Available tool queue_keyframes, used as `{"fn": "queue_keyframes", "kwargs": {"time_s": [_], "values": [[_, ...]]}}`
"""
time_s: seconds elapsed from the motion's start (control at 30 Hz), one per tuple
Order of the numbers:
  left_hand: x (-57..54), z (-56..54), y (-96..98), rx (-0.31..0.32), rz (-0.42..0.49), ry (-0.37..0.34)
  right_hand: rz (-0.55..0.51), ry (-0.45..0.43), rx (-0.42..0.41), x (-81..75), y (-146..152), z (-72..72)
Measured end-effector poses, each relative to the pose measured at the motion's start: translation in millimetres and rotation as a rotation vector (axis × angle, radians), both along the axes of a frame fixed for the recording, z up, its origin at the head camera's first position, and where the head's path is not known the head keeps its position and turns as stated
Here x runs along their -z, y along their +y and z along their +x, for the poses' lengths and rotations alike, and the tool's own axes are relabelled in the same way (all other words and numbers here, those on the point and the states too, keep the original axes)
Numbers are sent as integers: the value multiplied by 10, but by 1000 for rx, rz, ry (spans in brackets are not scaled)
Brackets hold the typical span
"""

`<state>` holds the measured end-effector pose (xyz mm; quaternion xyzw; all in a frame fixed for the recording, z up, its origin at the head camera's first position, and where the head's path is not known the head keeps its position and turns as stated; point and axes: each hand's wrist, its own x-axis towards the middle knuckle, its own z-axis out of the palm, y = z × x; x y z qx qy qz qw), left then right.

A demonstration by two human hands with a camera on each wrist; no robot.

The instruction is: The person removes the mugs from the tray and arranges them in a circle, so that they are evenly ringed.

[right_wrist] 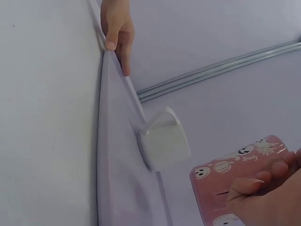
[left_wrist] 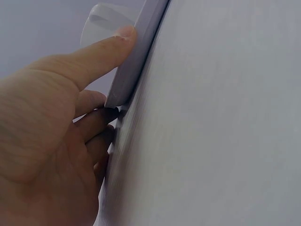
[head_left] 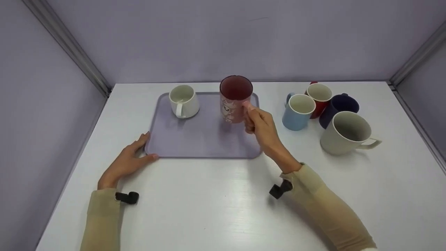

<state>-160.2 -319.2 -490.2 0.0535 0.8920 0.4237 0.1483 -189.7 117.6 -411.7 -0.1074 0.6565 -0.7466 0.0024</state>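
A pink mug (head_left: pixel 232 109) with white ghost and pumpkin prints is held upright by its handle in my right hand (head_left: pixel 263 129). It hangs above the right part of the lilac tray (head_left: pixel 202 146), its base apart from the surface in the right wrist view. My left hand (head_left: pixel 127 160) grips the tray's near left corner, thumb (left_wrist: pixel 106 52) on the front edge and fingers along the left side. On the tray's far left stands a white mug (head_left: pixel 188 104), its handle facing me.
Right of the tray stand a light blue mug (head_left: pixel 296 116), a red mug (head_left: pixel 318 108) with white inside, a dark blue mug (head_left: pixel 343 104) and a large off-white mug (head_left: pixel 336 141). Pale walls (head_left: pixel 209 42) enclose the white table (head_left: pixel 195 202) at the back and sides.
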Motion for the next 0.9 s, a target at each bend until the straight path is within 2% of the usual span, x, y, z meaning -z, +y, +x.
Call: {"fn": "queue_keyframes", "kwargs": {"time_s": [0.17,0.33,0.63,0.9], "values": [[1,3,-14,-2,-1,-14,10,-37,-9,-92,272,225],[8,1,-29,-6,-1,-20,19,-41,-18,-104,543,435],[6,-12,-5,12,16,-7,14,51,-75,48,1009,716],[6,-2,0,5,23,-15,73,7,-33,197,1297,860]]}}
